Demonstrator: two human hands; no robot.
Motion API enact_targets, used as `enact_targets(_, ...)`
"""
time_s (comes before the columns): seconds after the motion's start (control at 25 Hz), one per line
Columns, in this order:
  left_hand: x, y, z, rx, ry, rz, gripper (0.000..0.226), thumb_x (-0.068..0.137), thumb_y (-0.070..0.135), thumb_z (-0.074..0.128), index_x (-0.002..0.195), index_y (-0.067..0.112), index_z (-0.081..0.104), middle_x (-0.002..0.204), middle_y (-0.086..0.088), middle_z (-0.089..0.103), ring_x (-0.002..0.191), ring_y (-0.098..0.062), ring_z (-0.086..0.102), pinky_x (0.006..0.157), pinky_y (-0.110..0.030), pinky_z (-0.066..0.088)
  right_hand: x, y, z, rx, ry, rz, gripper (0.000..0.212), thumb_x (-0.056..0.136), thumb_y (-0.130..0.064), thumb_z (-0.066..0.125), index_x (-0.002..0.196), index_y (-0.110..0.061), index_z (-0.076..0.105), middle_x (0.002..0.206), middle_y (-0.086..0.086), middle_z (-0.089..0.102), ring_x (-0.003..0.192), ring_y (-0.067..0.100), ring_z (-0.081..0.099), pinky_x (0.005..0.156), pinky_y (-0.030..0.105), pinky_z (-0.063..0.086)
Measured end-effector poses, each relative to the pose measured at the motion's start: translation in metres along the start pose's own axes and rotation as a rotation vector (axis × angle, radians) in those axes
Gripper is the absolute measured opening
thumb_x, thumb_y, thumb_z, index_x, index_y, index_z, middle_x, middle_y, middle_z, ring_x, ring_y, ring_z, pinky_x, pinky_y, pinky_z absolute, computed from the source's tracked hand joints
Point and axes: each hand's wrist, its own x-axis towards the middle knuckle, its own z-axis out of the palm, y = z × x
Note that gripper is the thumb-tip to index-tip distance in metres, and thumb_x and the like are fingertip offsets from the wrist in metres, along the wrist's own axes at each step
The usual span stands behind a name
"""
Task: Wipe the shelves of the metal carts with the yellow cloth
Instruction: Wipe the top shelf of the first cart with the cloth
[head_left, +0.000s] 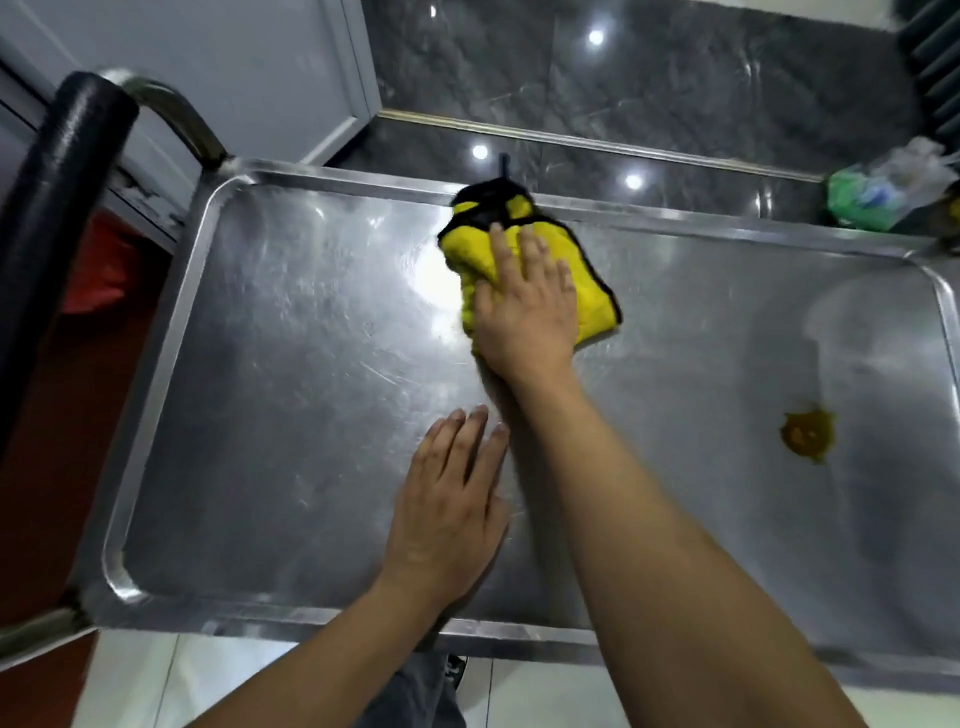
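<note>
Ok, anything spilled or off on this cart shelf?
Yes: a yellow-brown stain sits on the top shelf toward its right end, apart from the yellow cloth, which the right hand presses flat near the far rim. The left hand rests on the shelf.

From my remote view, both forearms were bare to the frame's lower edge, with no sleeves, watch or rings showing on the left hand (451, 512) or the right hand (527, 312). Below the arms I saw grey fabric trousers (415, 696) and a dark shoe with white markings (456, 670).
</note>
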Motion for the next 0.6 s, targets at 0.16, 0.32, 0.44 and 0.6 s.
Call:
enact_targets(0.16, 0.002, 0.003, 0.002, 0.019, -0.034, -0.02, 0.062, 0.089, 0.025, 0.049, 0.15, 0.013, 0.042, 0.159, -0.011, 0.035, 0.147, -0.032, 0.031, 0.126, -0.045, 0.017, 0.006, 0.08, -0.027, -0.072, 0.119, 0.298, 0.065, 0.099, -0.043, 0.04, 0.16, -0.029, 0.022, 0.167, 0.007, 0.022, 0.154, 0.024, 0.018, 0.126, 0.043, 0.009)
enact_targets(0.32, 0.001, 0.009, 0.006, 0.024, -0.043, -0.032, 0.062, 0.089, 0.026, 0.047, 0.149, 0.013, 0.041, 0.158, -0.011, 0.034, 0.147, -0.032, 0.03, 0.125, -0.047, 0.018, 0.007, 0.108, -0.04, -0.074, 0.141, 0.477, 0.065, 0.101, -0.044, 0.037, 0.161, -0.025, 0.018, 0.168, 0.01, 0.017, 0.156, 0.025, 0.013, 0.126, 0.046, 0.006)
enact_targets(0.44, 0.001, 0.008, 0.005, 0.019, -0.032, -0.026, 0.064, 0.086, 0.023, 0.048, 0.149, 0.011, 0.042, 0.158, -0.013, 0.036, 0.146, -0.035, 0.032, 0.124, -0.049, 0.021, -0.001, 0.059, -0.025, -0.099, 0.058, 0.234, 0.066, 0.102, -0.043, 0.037, 0.161, -0.023, 0.017, 0.167, 0.013, 0.019, 0.155, 0.028, 0.016, 0.126, 0.044, 0.008)
enact_targets(0.6, 0.005, 0.002, -0.001, 0.005, -0.017, -0.025, 0.06, 0.088, 0.025, 0.046, 0.146, 0.012, 0.047, 0.155, -0.014, 0.041, 0.143, -0.034, 0.037, 0.121, -0.047, 0.026, -0.008, 0.056, -0.026, -0.071, -0.11, -0.229, 0.063, 0.101, -0.042, 0.039, 0.16, -0.034, 0.02, 0.168, 0.004, 0.018, 0.156, 0.02, 0.013, 0.127, 0.041, 0.006)
